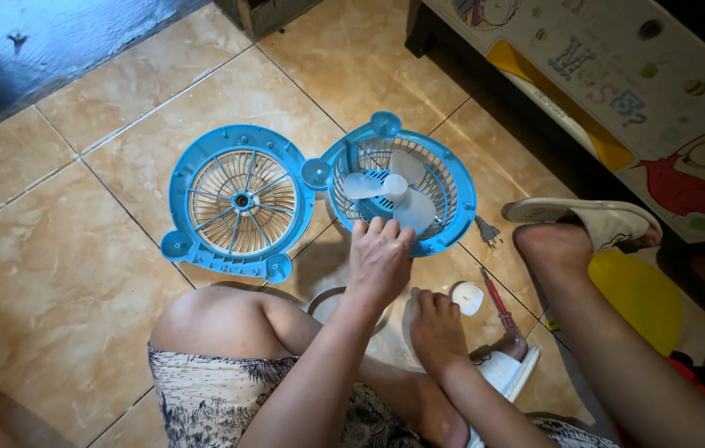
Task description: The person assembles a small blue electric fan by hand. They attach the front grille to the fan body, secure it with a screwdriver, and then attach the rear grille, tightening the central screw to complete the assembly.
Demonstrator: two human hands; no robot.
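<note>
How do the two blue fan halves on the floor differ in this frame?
The left grille half lies flat with only thin spokes around a small hub; the right half carries the pale blades. No hand touches the left grille half, while the left hand rests on the right half's near rim. Both are round, blue, slatted, and lie on the tan tile floor.

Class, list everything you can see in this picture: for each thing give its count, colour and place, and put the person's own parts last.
Fan grille cover: one, blue, flat on the floor, left.
Fan body with blades: one, blue with white blades, right of the cover.
Plug: one, dark, beside the fan body.
Screwdriver: one, red handle, floor right.
Small round cap: one, white, by the screwdriver.
Sandals: two, white, on the feet.
Tiled floor: beige.
Left hand: on the fan body's rim.
Right hand: resting low, empty.
</note>
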